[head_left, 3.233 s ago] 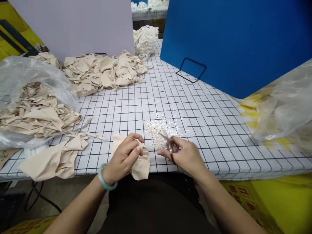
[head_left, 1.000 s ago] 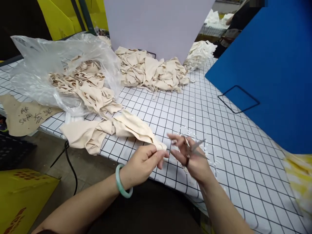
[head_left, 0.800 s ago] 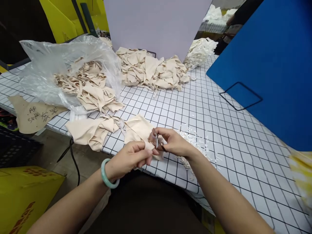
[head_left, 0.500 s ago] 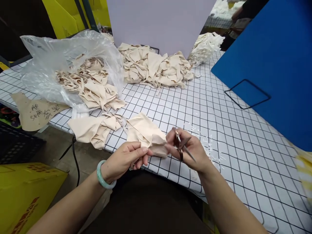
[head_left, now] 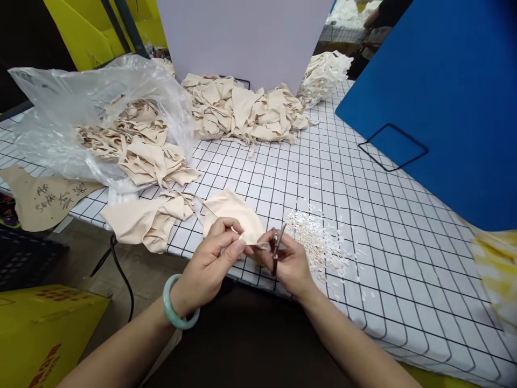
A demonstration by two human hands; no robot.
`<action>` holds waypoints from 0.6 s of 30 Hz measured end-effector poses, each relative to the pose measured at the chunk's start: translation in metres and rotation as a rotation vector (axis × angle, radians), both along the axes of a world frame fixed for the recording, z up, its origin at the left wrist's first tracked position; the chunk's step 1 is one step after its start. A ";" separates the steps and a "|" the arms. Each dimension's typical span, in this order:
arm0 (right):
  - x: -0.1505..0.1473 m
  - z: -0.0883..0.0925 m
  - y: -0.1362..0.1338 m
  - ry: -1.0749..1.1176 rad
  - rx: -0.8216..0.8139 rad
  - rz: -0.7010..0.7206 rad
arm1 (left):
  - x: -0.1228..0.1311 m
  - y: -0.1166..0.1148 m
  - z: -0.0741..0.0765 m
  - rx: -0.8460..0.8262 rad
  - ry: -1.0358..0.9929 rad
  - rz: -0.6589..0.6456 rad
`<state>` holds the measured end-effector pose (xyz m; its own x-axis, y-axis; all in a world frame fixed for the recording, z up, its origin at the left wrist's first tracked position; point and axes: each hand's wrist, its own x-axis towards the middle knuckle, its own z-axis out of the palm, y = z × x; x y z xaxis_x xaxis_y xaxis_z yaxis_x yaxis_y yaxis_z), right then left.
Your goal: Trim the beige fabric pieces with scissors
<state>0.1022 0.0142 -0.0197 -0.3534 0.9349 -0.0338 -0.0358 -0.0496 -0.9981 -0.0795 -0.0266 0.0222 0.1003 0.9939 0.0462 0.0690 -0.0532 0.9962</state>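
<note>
At the table's near edge my left hand (head_left: 218,257) pinches the edge of a cream fabric piece (head_left: 232,207). Fingers of my right hand (head_left: 290,264) are closed round small scissors (head_left: 277,248), whose blades point up and away, and its fingertips meet the same fabric edge. A second cream piece (head_left: 139,221) lies left of it, hanging partly over the table edge. Small pale trimmings (head_left: 319,242) are scattered just beyond my right hand.
A clear plastic bag (head_left: 52,113) holding cream pieces (head_left: 149,145) lies at left, near a brown marked pattern (head_left: 46,199). Behind is a heap of cream fabric (head_left: 250,113). A blue panel (head_left: 436,97) leans at right; a yellow checked cloth (head_left: 495,264) is at the edge.
My right hand has moved left, closer to my left hand, and the scissors have turned upward. The fabric between the hands is gathered shorter, and the trimmings show more fully. The view has shifted slightly.
</note>
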 end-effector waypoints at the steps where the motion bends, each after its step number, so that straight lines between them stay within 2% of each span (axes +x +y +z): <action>1: -0.006 -0.006 -0.009 0.064 -0.078 -0.015 | 0.004 0.001 0.000 0.054 -0.022 0.000; 4: -0.023 -0.019 -0.029 0.226 -0.253 -0.025 | 0.017 0.005 -0.004 0.069 -0.213 -0.038; 7: -0.021 -0.021 -0.032 0.205 -0.269 0.014 | 0.024 0.007 -0.009 0.009 -0.346 0.008; 10: 0.002 -0.008 -0.025 -0.011 -0.076 0.018 | 0.028 0.008 -0.012 0.044 -0.256 0.076; 14: 0.031 0.016 -0.017 -0.431 0.251 0.038 | 0.032 0.007 -0.013 0.147 -0.071 0.042; 18: 0.037 0.026 -0.020 -0.616 0.354 0.075 | 0.038 0.008 -0.015 0.241 0.031 0.003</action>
<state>0.1390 -0.0054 0.0063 -0.4313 0.9007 0.0528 0.5305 0.3005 -0.7927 -0.0415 -0.0189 0.0075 0.1019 0.9549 0.2788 0.0996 -0.2887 0.9522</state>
